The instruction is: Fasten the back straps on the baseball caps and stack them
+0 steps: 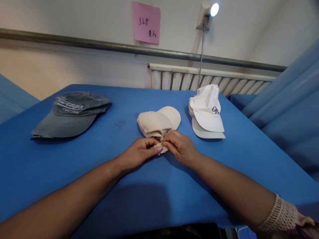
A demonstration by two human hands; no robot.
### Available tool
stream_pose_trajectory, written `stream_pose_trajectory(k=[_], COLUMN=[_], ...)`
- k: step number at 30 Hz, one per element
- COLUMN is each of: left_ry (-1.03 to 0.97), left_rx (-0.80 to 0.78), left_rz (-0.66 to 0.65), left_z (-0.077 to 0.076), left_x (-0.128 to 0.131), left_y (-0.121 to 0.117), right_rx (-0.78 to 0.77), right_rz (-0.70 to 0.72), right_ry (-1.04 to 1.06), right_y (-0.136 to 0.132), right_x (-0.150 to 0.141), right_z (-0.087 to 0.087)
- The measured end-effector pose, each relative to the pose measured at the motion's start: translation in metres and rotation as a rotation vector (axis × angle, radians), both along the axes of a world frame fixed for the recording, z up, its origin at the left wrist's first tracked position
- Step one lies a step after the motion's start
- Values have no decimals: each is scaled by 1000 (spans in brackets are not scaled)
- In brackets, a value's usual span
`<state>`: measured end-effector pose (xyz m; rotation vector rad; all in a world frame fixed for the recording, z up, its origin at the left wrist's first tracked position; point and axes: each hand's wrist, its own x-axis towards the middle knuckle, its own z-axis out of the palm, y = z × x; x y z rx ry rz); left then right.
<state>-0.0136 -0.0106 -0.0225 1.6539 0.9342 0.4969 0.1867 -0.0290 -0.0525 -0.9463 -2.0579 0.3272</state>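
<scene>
At the centre of the frame, the left hand (143, 152) and right hand (181, 147) pinch the near edge of a beige cap (156, 122) on a blue-covered table (119, 205). A dark grey cap (71, 114) lies at left; white caps (208, 111) sit stacked at right. A pink note (146, 22) hangs at upper centre.

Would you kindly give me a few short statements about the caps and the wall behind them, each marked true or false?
1. The left grip and the right grip are both on the beige cap. True.
2. The grey cap lies to the right of the white caps. False: the grey cap is at the far left.
3. The beige cap's brim points away from the person. True.
4. The pink note lies on the table. False: the pink note is on the wall.
5. The light is lit. True.
</scene>
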Motion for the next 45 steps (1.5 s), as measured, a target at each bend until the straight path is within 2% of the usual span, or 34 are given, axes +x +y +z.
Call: stream_pose_trajectory(k=[4,8,11,16,21,25,28,30,32,34,36,38,42,45], left_ry=[-117,-175,-210,-185,-92,-74,-87,-112,-146,-169,-174,-171,-148,-110], left_rx=[-182,-277,-301,-253,-173,-210,-250,-259,-272,-290,-299,-297,-263,-214], left_rz=[65,127,122,47,-6,-46,-12,37,82,111,131,142,151,136], left_z=[-6,-8,-8,-14,-10,-4,-4,-7,-10,-12,-14,-15,-15,-14], left_x=[-5,-7,-6,-4,-2,1,1,1,0,0,0,-1,-1,0], left_y=[7,8,8,10,7,4,4,4,4,4,5,5,6,5], right_rx=[-92,-56,-69,-102,-270,-366,-452,-403,-251,-108,-63,-102,-231,-328], right_rz=[34,152,211,144,83,22,-53,-98,-108,-79,-27,-4,-50,-33], right_ry=[130,83,51,114,149,178,257,322,337,277,182,145,212,239], right_y=[0,1,4,9,7,4,3,1,-2,-6,-9,-11,-9,-7], right_x=[3,7,9,6,2,-2,-4,-5,-4,-2,0,0,-2,-3], right_z=[0,3,2,-3,2,2,-2,-3,-2,0,3,4,3,0])
